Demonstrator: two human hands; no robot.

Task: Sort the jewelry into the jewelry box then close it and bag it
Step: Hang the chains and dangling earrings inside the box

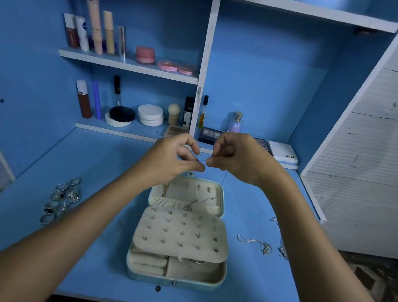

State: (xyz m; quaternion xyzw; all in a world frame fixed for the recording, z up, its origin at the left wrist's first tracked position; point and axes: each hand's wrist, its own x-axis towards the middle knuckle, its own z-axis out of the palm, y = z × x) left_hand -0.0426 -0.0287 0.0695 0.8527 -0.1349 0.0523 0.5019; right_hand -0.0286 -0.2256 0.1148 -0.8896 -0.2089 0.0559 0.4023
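- The jewelry box (180,234) is seen lying open at the middle of the blue desk (93,251), its lid laid back away from the viewer.
- A cream earring panel (180,233) studded with small posts is folded over the lower tray, and a chain and a small pendant are seen in the lid half.
- A very thin chain (202,161) is held above the far end of the box, stretched between the two hands.
- The left hand (175,158) is curled, its thumb and forefinger pinched on one end of the chain.
- The right hand (236,157) is curled likewise, its fingertips pinched on the other end.
- A cluster of silver rings (61,200) is laid on the desk to the left of the box.
- A silver necklace (256,244) with a pendant is laid to the right of it, with more jewelry near the right forearm.
- Cosmetics are ranged on the shelves (128,65) behind the desk.
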